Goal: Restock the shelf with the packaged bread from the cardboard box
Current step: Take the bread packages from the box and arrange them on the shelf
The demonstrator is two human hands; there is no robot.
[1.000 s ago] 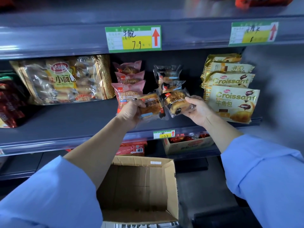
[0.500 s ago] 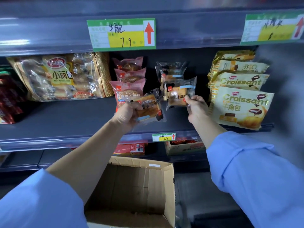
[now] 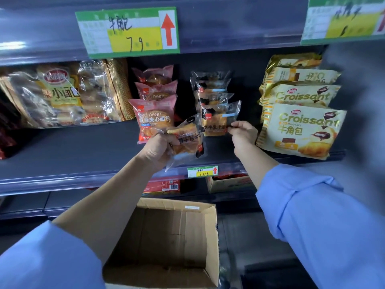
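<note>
The cardboard box [image 3: 166, 224] interior is partly hidden by a forearm [image 3: 108, 205]. A tilted bread pack [image 3: 188, 139] is gripped by the left hand [image 3: 158, 148]. An upright pack [image 3: 216, 122] is pinched at its edge by the right hand [image 3: 242, 134].

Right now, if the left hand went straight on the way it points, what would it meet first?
Probably the front clear bread packet that the right hand pinches; the left hand holds its own packet ahead. Depth is unclear.
</note>
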